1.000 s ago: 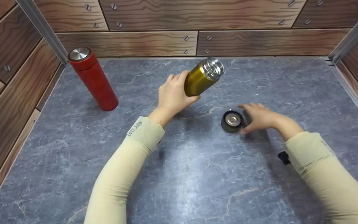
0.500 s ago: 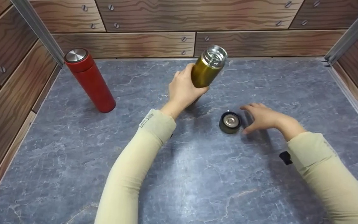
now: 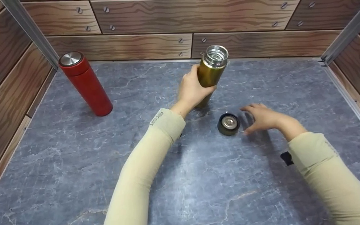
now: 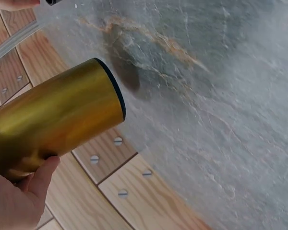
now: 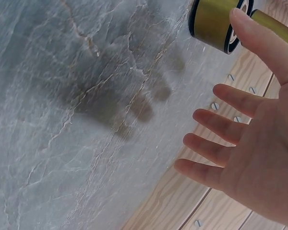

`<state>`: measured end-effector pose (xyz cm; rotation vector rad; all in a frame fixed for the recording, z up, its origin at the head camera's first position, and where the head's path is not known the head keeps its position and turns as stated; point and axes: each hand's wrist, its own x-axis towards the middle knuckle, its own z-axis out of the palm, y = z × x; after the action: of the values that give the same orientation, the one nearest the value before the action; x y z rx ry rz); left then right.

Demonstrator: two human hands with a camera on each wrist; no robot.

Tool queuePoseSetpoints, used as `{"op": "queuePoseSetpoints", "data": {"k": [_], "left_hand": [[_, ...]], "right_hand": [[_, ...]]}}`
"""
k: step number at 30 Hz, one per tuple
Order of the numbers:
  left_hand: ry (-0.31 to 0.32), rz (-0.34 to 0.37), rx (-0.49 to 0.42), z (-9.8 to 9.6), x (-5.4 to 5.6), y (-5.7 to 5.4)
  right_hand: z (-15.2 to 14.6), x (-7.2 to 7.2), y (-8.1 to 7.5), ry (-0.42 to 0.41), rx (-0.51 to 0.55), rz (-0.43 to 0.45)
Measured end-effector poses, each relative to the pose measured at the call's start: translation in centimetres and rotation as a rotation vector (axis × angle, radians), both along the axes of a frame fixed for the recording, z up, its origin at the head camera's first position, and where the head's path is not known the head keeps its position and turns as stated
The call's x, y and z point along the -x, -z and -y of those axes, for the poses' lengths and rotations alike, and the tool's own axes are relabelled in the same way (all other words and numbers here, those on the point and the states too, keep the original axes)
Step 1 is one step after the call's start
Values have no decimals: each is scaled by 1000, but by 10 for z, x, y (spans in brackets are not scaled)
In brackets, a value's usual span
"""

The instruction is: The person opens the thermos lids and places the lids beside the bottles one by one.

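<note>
My left hand (image 3: pixel 194 89) grips a gold thermos bottle (image 3: pixel 210 75) round its body. The bottle has no lid on, and its bare steel mouth points up, tilted slightly to the right. In the left wrist view the dark-edged base of the thermos bottle (image 4: pixel 62 108) shows, with its shadow apart from it on the tabletop. The bottle's lid (image 3: pixel 229 124) lies on the table, inner side up. Just right of the lid is my right hand (image 3: pixel 264 118), fingers spread and holding nothing. In the right wrist view the lid (image 5: pixel 211 24) appears behind the thumb.
A red thermos bottle (image 3: pixel 87 84) with a steel-topped lid stands at the left on the grey marbled tabletop (image 3: pixel 73 168). Wood-patterned panels (image 3: pixel 155 47) close off the back and both sides, with metal corner posts (image 3: pixel 31 34) at the rear.
The gold thermos bottle has swung from a strong tilt to nearly upright, moving slightly right with my left hand. My right hand stays beside the lid. The head view has shifted slightly.
</note>
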<state>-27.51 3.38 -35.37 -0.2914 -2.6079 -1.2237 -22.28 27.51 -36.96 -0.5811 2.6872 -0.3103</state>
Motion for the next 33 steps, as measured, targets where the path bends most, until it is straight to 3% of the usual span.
{"op": "queuePoseSetpoints", "data": {"k": [10, 26, 33], "left_hand": [[54, 49, -98, -17, 5, 9], [39, 74, -128, -29, 12, 18], [32, 124, -82, -31, 16, 18]], "right_hand": [[-1, -1, -2, 18, -9, 8], [-5, -4, 1, 30, -13, 15], [-6, -3, 3, 23, -7, 8]]}}
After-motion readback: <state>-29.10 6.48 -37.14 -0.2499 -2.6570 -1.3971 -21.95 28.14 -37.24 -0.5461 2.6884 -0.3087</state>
